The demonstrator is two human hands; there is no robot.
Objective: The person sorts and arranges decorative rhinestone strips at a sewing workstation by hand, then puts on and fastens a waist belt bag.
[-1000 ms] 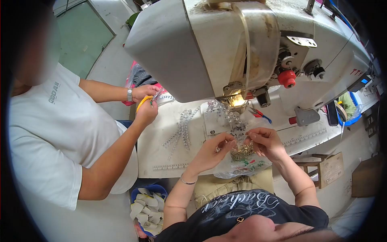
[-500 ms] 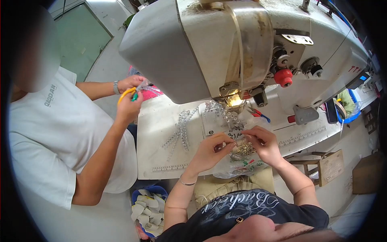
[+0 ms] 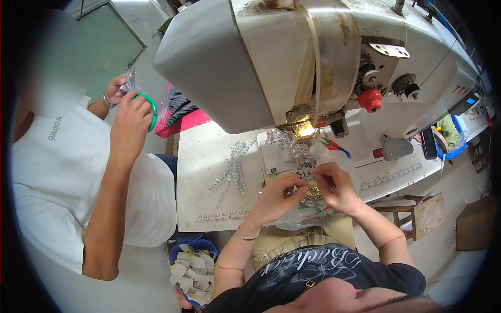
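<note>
My left hand (image 3: 282, 195) and my right hand (image 3: 336, 189) are close together over the front of the table, each with thumb and fingertips pinched. Whatever lies between their fingertips is too small to make out. Brass-coloured metal pieces (image 3: 314, 193) lie between and below the hands on a clear plastic bag (image 3: 295, 220). Behind the hands are dark small pieces (image 3: 304, 171) and clear beads (image 3: 279, 140), under the lit head of a machine (image 3: 304, 127). Strands of clear beads (image 3: 235, 167) lie left of my left hand.
A co-worker in a white shirt (image 3: 99, 172) stands at the left, holding green-handled scissors (image 3: 153, 112). Red-and-blue snips (image 3: 336, 148) lie behind my right hand. A blue basket of pale pieces (image 3: 193, 271) and a wooden stool (image 3: 428, 216) stand below table height.
The co-worker's hands have moved away to the left and up with the scissors. My hands have stayed over the metal pieces, with small finger movements and my right hand slightly closer to my left.
</note>
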